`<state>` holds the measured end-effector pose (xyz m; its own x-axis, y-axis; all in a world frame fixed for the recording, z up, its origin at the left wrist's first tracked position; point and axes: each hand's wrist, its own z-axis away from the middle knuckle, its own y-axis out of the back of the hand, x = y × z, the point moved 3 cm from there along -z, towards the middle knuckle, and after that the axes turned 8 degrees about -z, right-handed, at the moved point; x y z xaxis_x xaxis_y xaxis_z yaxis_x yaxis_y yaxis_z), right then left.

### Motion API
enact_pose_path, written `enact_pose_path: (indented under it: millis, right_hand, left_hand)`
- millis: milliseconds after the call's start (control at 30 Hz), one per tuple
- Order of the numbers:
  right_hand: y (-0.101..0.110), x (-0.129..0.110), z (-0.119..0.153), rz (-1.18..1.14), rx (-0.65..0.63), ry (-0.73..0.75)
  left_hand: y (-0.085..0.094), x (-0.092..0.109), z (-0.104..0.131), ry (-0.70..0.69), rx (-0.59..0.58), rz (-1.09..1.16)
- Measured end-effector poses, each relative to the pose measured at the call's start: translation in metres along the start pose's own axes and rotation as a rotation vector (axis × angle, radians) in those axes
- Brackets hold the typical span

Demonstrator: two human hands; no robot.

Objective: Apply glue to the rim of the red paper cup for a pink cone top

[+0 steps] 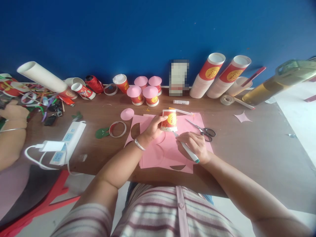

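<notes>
Deep blue wall closes off the far side of a brown wooden table [247, 148], whose back edge is lined with craft supplies. Near the middle of that edge stand four pink-capped cups [144, 90], and further right two tall stacks of paper cups [217, 77] lean against the wall. A glue stick [181, 102] lies just in front of them, and a roll of tape [227, 99] sits toward the back right. On the left side a white power strip [66, 143] lies beside a heap of coloured scraps, and another person's arm [11, 131] rests at the left edge.

Pink paper sheets [170, 148], with round pieces cut out of them, are spread at the near edge in front of the person. A red paper cup [169, 120] with a gold emblem stands upside down on the far part of the sheets. The left hand [154, 126] grips its side from the left. The right hand [195, 144], just near of the cup, is closed around a white marker [187, 149] with a green end, its tip at the cup's rim on the paper. Scissors [203, 130] lie on the sheets just right of the cup.
</notes>
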<state>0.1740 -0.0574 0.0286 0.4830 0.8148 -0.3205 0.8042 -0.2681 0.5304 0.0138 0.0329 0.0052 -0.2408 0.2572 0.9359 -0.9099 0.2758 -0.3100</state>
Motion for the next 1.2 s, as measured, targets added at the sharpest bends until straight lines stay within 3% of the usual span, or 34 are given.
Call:
enact_pose_path:
  millis: [500,700,1200]
  right_hand:
    - [0.001,-0.001,-0.002,0.016,0.009,0.002]
    - [0.001,0.0,-0.001,0.0,-0.003,-0.013]
    - [0.0,0.002,0.001,0.015,-0.001,-0.022]
  left_hand:
    - [-0.002,0.002,0.0,-0.046,-0.072,0.002]
    - [-0.004,-0.002,-0.002,-0.014,-0.152,0.021]
    - [0.0,-0.009,-0.004,-0.004,-0.154,0.024]
